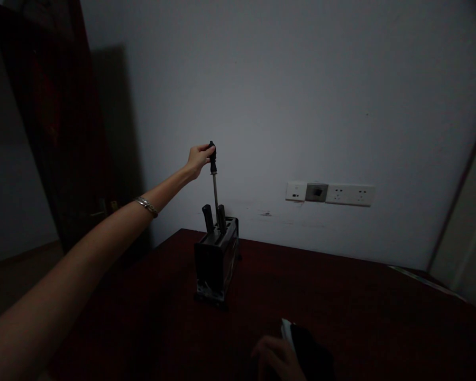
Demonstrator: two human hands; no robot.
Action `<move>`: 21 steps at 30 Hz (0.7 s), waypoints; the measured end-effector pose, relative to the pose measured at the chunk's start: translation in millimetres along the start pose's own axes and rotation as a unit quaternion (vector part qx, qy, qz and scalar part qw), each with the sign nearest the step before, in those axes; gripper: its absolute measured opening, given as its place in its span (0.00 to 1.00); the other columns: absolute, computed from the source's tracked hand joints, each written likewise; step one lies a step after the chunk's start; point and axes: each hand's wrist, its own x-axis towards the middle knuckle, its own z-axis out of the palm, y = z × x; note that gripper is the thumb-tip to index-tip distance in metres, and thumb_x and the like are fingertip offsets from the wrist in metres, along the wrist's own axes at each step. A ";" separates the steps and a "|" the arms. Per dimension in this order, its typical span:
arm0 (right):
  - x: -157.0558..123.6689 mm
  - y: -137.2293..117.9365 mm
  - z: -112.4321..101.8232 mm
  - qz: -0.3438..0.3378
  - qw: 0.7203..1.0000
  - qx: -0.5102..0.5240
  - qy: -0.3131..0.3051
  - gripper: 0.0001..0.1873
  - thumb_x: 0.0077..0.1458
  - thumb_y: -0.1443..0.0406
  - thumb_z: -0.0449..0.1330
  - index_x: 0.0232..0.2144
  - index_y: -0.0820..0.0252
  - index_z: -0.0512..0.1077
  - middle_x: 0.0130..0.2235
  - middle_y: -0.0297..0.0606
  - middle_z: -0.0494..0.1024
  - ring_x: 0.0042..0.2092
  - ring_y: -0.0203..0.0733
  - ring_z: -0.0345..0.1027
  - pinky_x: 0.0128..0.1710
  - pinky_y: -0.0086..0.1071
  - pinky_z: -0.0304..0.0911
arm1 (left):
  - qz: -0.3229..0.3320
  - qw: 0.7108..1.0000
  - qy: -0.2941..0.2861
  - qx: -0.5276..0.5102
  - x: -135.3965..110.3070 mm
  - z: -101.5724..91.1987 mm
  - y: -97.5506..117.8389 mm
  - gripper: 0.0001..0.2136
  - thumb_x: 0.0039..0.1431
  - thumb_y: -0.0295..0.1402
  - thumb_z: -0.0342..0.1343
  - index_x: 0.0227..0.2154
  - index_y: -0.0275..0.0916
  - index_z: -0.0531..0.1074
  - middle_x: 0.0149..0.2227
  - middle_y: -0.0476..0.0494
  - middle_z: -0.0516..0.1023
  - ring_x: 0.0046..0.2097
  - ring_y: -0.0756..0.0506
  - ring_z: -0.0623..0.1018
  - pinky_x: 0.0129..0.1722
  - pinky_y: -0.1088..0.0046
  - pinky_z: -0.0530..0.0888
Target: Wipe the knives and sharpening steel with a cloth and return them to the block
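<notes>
My left hand (200,158) is closed around the black handle of a honing steel (216,191), held upright. Its thin metal rod reaches down behind two black-handled knives (213,219), and the tip is hidden. Those knives stand in slots of a dark, boxy knife block (214,264) on the table. Low in the view, my right hand (280,355) has its fingers bent and drawn together, partly cut off by the frame edge. Right beside it is a dark item with a pale edge (287,333); its kind is too dim to make out.
The dark reddish table (301,280) meets a pale wall (262,106). A row of switches and sockets (330,193) is set in the wall. A flat strip (424,282) lies at the table's far right edge. A dark door (43,116) stands at left.
</notes>
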 end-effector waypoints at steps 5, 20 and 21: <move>2.5 -1.5 0.3 -0.003 1.000 0.003 -0.012 0.30 0.45 0.41 0.52 0.26 0.61 0.73 0.18 0.34 0.70 0.21 0.35 0.65 0.22 0.26 0.56 | -0.010 1.000 0.002 0.002 -1.1 2.9 -0.1 0.03 0.53 0.25 0.53 0.26 0.32 0.70 0.25 0.46 0.69 0.28 0.52 0.70 0.34 0.71 0.69; 4.7 0.8 -1.4 -0.019 0.999 -0.016 -0.023 0.30 0.45 0.41 0.50 0.26 0.62 0.73 0.18 0.35 0.71 0.21 0.37 0.66 0.22 0.27 0.57 | -0.012 1.000 -0.002 0.010 -6.1 2.1 -3.7 0.03 0.52 0.26 0.54 0.27 0.32 0.70 0.27 0.45 0.70 0.29 0.52 0.70 0.34 0.71 0.69; 4.6 0.7 -1.5 -0.019 0.999 -0.015 -0.023 0.30 0.45 0.41 0.50 0.26 0.62 0.73 0.18 0.35 0.71 0.21 0.37 0.65 0.22 0.27 0.57 | -0.010 1.000 -0.002 0.010 -6.7 2.0 -4.3 0.03 0.52 0.27 0.54 0.27 0.32 0.71 0.27 0.45 0.70 0.30 0.51 0.70 0.34 0.71 0.69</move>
